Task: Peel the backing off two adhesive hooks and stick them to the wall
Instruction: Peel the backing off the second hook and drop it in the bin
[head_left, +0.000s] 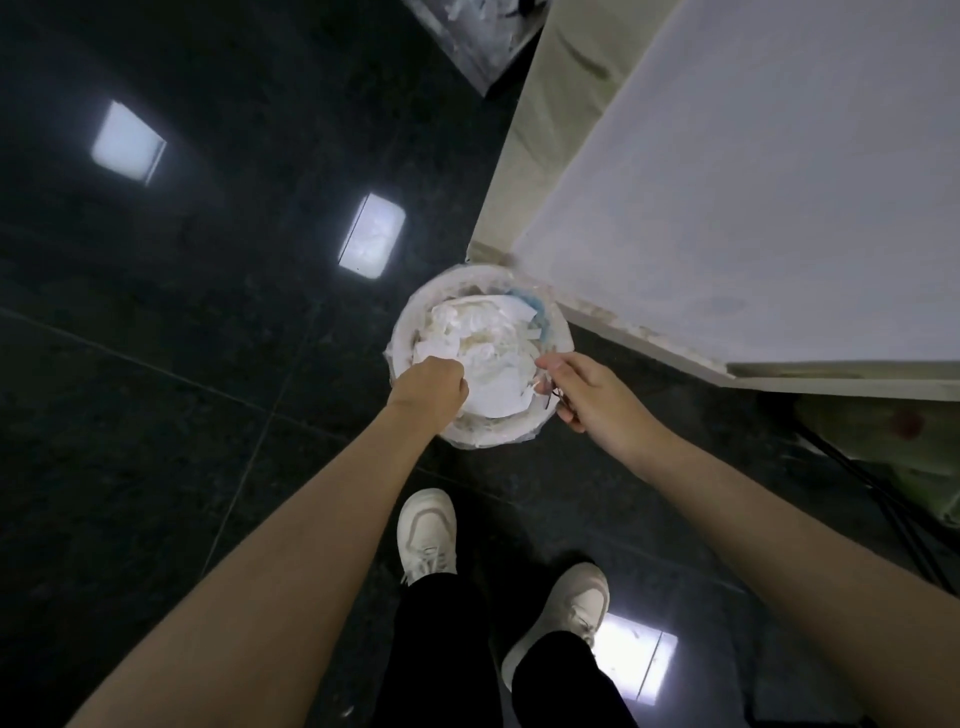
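Observation:
I look straight down at a round white waste bin on the dark floor, filled with crumpled white paper. My left hand hangs over the bin's near-left rim, fingers curled into a fist; whether anything is inside it I cannot tell. My right hand is over the bin's right rim, pinching a small clear adhesive hook with a thin dark wire part between thumb and fingers. The white wall panel rises just right of the bin.
Dark glossy floor tiles reflect ceiling lights. My two white shoes stand just behind the bin. A bag of scraps lies at the top. A dark cable and a greenish object lie under the panel at right.

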